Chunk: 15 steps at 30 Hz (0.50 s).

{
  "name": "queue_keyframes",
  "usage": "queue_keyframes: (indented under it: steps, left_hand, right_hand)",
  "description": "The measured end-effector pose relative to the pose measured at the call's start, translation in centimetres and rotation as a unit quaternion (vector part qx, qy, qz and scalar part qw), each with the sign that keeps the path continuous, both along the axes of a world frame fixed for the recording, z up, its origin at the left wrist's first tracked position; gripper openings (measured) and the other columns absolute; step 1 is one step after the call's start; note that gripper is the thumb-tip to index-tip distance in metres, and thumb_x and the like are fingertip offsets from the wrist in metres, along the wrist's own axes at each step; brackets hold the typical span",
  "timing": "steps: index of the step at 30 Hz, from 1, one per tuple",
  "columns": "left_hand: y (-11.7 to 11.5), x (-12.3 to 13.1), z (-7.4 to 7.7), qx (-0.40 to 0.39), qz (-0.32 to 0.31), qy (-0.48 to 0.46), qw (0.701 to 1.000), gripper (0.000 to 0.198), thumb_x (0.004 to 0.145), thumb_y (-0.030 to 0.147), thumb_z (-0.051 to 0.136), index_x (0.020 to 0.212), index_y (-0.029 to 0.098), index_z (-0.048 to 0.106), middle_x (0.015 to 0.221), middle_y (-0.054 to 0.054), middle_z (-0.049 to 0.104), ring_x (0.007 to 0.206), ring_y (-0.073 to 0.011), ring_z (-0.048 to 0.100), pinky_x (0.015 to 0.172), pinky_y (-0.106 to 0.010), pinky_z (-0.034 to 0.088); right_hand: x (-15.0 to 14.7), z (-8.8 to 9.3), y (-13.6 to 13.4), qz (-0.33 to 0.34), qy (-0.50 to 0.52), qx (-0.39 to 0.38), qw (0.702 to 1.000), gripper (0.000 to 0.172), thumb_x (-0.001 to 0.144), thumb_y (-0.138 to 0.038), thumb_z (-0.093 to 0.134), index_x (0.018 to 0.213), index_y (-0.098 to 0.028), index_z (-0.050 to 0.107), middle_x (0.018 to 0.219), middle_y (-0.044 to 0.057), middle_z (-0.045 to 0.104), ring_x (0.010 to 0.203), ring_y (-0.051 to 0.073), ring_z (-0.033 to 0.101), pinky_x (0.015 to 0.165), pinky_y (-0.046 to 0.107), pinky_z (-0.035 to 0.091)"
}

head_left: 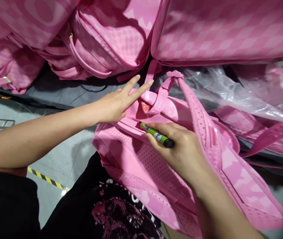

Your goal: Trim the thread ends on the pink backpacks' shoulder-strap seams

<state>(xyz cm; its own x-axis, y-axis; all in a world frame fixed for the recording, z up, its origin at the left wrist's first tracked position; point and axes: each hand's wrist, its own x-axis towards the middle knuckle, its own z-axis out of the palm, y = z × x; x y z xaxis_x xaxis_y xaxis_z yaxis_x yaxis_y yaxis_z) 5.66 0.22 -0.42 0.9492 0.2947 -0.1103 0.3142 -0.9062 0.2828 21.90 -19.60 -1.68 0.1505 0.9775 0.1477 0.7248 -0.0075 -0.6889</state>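
Note:
A pink backpack [141,146] with dotted mesh padding and perforated straps lies tilted across my lap. Its top edge faces the bench. In my right hand [183,149] is a short green marker pen [156,134] with a black end, its tip at the piping along the bag's upper edge. My left hand [116,103] lies at that same edge, fingers stretched out and spread, the thumb side against the pink fabric. Beside those fingers is the bag's top loop [160,101], with a small shiny red piece under it. Whatever lies beneath my left palm is hidden.
Pink checkered bags [111,39] line the far side, a large one [226,33] at the right. Clear plastic wrap [221,89] covers things behind the backpack. A dark bench surface [56,91] runs under them. Yellow-black tape [47,179] marks the floor at left.

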Motion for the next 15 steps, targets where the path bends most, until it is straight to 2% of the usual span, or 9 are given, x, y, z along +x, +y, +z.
queue_keyframes:
  steps: [4,8,12,15]
  left_hand:
    - [-0.3,0.0,0.1,-0.004,0.007,0.002,1.0,0.105,0.086,0.013,0.057,0.162,0.035,-0.012,0.172,-0.013,-0.011,0.145,-0.0355,0.044,0.101,-0.042,0.055]
    - [0.1,0.0,0.5,-0.014,-0.006,0.02,1.0,0.108,0.082,0.007,0.058,0.163,0.033,-0.009,0.172,-0.015,-0.008,0.148,-0.0362,0.04,0.104,-0.041,0.054]
    - [1.2,-0.2,0.2,-0.015,-0.055,0.017,0.998,0.115,0.078,0.005,0.061,0.162,0.032,-0.012,0.171,-0.017,-0.003,0.155,-0.0352,0.026,0.112,-0.042,0.048]
    - [1.6,-0.3,0.0,-0.011,-0.056,0.001,0.998,0.113,0.08,0.009,0.062,0.162,0.031,-0.013,0.171,-0.018,0.0,0.157,-0.0351,0.021,0.112,-0.043,0.047]
  right_hand:
    - [0.7,0.6,-0.4,0.014,-0.024,-0.011,1.0,0.026,0.091,-0.028,0.066,0.112,-0.016,0.078,0.096,0.009,0.078,0.081,0.024,0.072,0.075,0.039,0.058]
    - [-0.3,0.4,0.3,0.008,-0.025,0.019,0.999,0.026,0.092,-0.027,0.066,0.112,-0.014,0.078,0.094,0.01,0.079,0.08,0.024,0.072,0.078,0.041,0.058]
    - [-2.3,-0.3,1.8,0.022,0.051,0.028,0.998,0.027,0.092,-0.024,0.067,0.116,-0.016,0.076,0.099,0.009,0.08,0.084,0.022,0.073,0.08,0.038,0.058]
    - [-3.2,-0.8,2.5,0.005,0.092,0.024,0.995,0.027,0.091,-0.023,0.069,0.117,-0.018,0.076,0.103,0.007,0.08,0.087,0.021,0.074,0.079,0.036,0.059]
